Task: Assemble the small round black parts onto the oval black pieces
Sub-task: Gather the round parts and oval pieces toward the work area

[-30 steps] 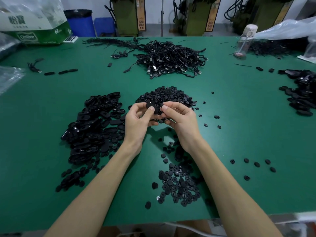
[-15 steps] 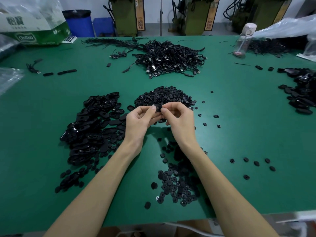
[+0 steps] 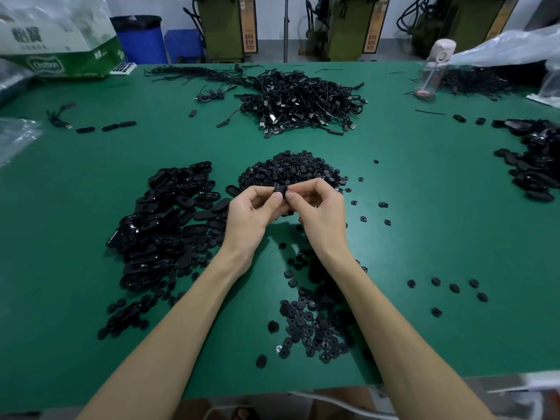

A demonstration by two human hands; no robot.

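We held one small black piece (image 3: 280, 189) between both hands, just above the near edge of the heap of small round parts (image 3: 291, 169) in the middle of the green table (image 3: 454, 225). Our left hand (image 3: 253, 213) pinched it from the left with the thumb and curled fingers. Our right hand (image 3: 321, 207) pinched it from the right, thumb tip against it and the other fingers bent over. Whether a round part sat in it we could not tell.

The oval pieces (image 3: 169, 219) lay heaped to the left, and more round parts (image 3: 315, 325) lay between our forearms, all loose on the tabletop. At the far left corner a cardboard box (image 3: 57, 56) held a clear plastic liner, its contents hidden. A blue bin (image 3: 142, 40) with a dark liner stood behind the table, and we could not see inside it. A clear bottle (image 3: 431, 71) stood far right, near a plastic bag (image 3: 500, 50).
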